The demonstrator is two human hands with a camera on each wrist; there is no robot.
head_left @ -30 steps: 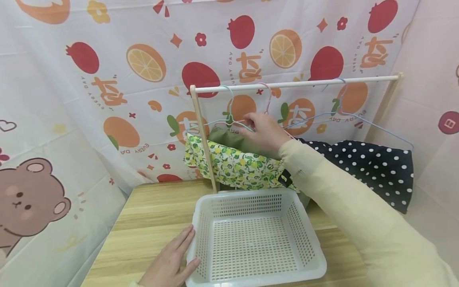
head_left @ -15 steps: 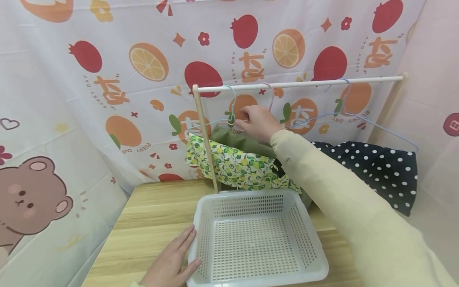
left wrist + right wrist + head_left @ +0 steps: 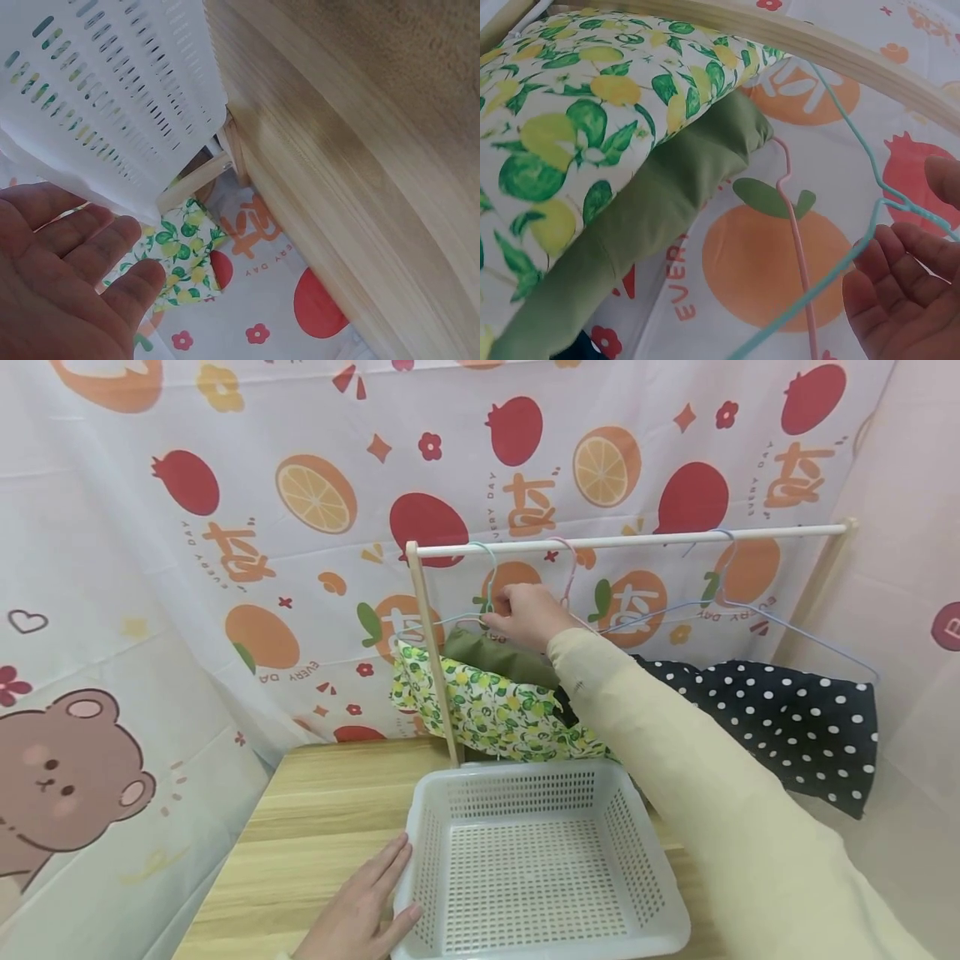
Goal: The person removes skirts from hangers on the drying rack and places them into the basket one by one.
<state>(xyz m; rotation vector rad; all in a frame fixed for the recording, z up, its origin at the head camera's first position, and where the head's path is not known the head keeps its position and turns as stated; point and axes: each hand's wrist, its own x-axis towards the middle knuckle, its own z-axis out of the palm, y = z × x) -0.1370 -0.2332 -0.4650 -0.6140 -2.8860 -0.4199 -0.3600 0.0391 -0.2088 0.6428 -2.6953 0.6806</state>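
My right hand [image 3: 528, 617] is at the neck of the teal hanger [image 3: 491, 585], which hangs at the left end of the rack. In the right wrist view, bent fingers lie right at the hanger's wire, with the thumb apart above it. Lemon-print cloth [image 3: 487, 706] hangs at this hanger. Behind it, olive-green cloth [image 3: 682, 169] hangs from a pink hanger [image 3: 799, 247]. My left hand [image 3: 358, 897] rests with straight fingers against the left side of a white perforated basket [image 3: 525, 885] on the table.
A white-barred wooden rack [image 3: 637, 541] stands behind the basket. A blue hanger [image 3: 795, 631] with black polka-dot cloth [image 3: 787, 718] hangs toward its right end. The wood-grain table [image 3: 300, 827] extends left of the basket. A fruit-print curtain [image 3: 315, 568] hangs behind.
My right hand has moved left along the hangers to the teal hanger's neck. My left hand stays at the basket's side. The view has shifted slightly.
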